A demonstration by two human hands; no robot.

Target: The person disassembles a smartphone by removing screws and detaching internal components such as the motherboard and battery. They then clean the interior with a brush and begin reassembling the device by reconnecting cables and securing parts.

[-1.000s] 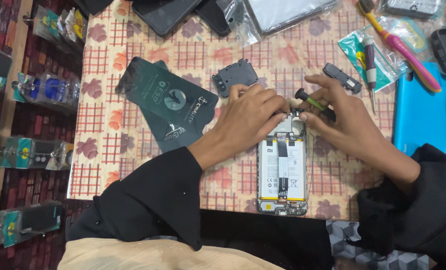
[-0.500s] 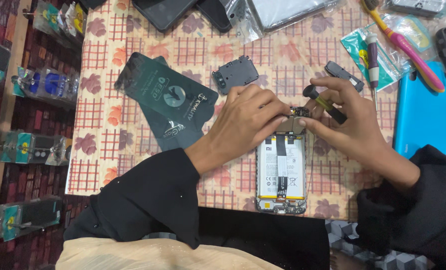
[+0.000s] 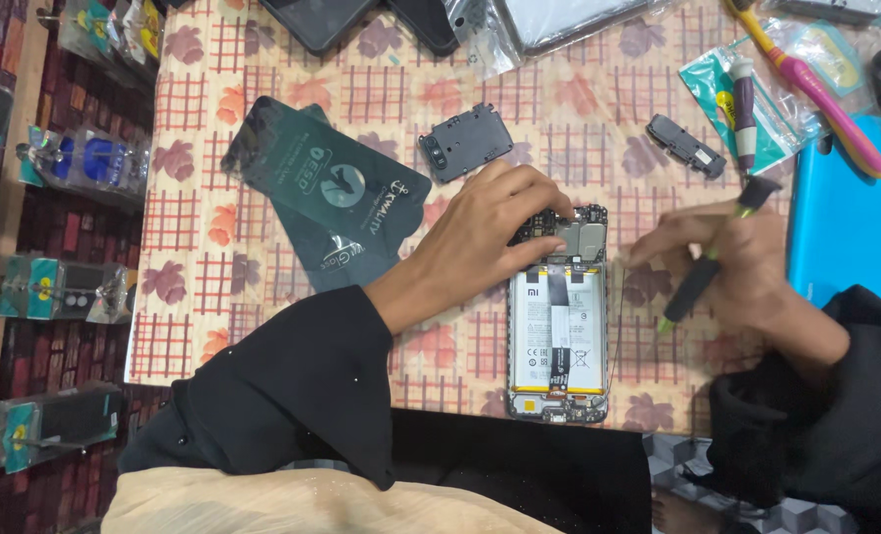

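Here, nearest the wearer, the opened phone (image 3: 556, 336) lies flat on the cloth (image 3: 203, 257), back off, with its white battery (image 3: 551, 331) and a black ribbon down the middle showing. The left hand (image 3: 480, 242) rests on its upper left corner, fingers (image 3: 544, 195) spread and pressed onto the board end, gripping nothing. The right hand (image 3: 747, 267), just right of the phone, is blurred; its fingers are curled round a black, green-tipped screwdriver (image 3: 712, 257) held aslant. The phone looks light but fragile (bare board, thin cables, a soft battery that should not be bent or pricked), so it is best taken by the stiff metal frame at its long edges, not by the middle. Beyond the left fingertips sits a small black cover plate (image 3: 465, 141), and left of them dark film packets (image 3: 332, 198). Past the right hand lie a blue back cover (image 3: 841, 213), another small black part (image 3: 685, 145) and a pink-and-yellow toothbrush (image 3: 806, 84).
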